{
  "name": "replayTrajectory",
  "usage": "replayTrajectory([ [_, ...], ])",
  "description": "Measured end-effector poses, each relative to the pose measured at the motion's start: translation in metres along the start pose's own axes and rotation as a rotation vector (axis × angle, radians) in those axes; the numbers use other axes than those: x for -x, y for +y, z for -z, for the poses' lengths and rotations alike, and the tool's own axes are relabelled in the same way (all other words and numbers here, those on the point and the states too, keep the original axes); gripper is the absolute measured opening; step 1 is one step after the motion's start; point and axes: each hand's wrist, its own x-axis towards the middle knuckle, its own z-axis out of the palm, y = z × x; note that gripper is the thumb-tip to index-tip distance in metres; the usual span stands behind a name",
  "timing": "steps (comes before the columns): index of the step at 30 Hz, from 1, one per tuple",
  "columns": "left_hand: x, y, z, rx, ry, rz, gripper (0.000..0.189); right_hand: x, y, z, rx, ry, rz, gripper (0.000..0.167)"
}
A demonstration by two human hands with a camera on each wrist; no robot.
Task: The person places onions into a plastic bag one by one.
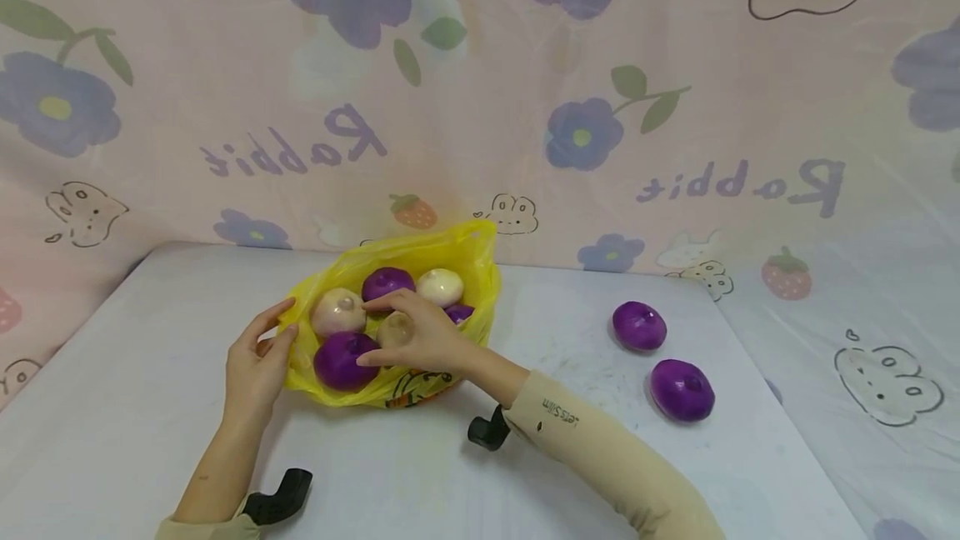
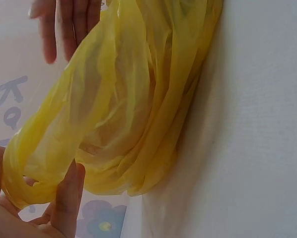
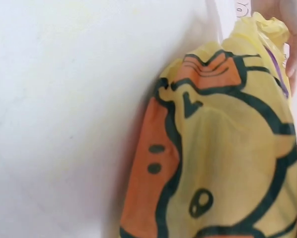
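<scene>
A yellow plastic bag (image 1: 480, 273) with its mouth open stands on the table, holding several purple and white onions. My left hand (image 1: 255, 365) holds the bag's left rim, thumb and fingers around the plastic. Over the bag's mouth is my right hand (image 1: 427, 332), fingers and thumb spread apart. Its thumb lies at the front purple onion (image 1: 341, 363), and its fingertips are by a white onion (image 1: 333, 312). Another pale onion (image 1: 393, 328) shows under the palm. Farther back in the bag are a purple onion (image 1: 387, 282) and a white onion (image 1: 441, 286).
Two purple onions, one farther back (image 1: 639, 326) and one nearer (image 1: 682, 390), lie on the white table (image 1: 570, 457) to the right of the bag. A patterned cloth (image 1: 465, 107) hangs behind the table. Black wrist mounts jut from both forearms.
</scene>
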Motion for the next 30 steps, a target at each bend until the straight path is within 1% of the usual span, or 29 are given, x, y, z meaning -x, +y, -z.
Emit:
replayTrajectory([
  [4, 0.000, -0.001, 0.000, 0.003, -0.007, 0.001, 0.043, 0.006, 0.004, 0.005, -0.095, 0.055, 0.014, 0.063],
  [6, -0.001, -0.002, -0.001, 0.008, -0.006, -0.001, 0.043, 0.008, 0.006, 0.008, -0.125, 0.087, 0.035, 0.061],
  [10, -0.002, -0.002, -0.001, 0.018, 0.001, -0.007, 0.043, 0.012, 0.009, 0.016, -0.141, 0.128, 0.070, 0.056],
  [13, -0.003, -0.003, -0.001, 0.013, 0.000, -0.003, 0.043, 0.014, 0.009, 0.021, -0.144, 0.138, 0.081, 0.054],
  [21, -0.002, -0.004, 0.000, -0.007, -0.002, 0.006, 0.043, 0.018, 0.015, 0.029, -0.184, 0.133, 0.053, 0.054],
  [26, -0.002, -0.004, -0.001, 0.003, -0.002, 0.001, 0.043, 0.025, 0.018, 0.038, -0.180, 0.193, -0.009, 0.054],
  [30, -0.002, -0.004, -0.001, -0.002, -0.003, 0.006, 0.043, 0.032, 0.021, 0.046, -0.186, 0.258, -0.033, 0.050],
])
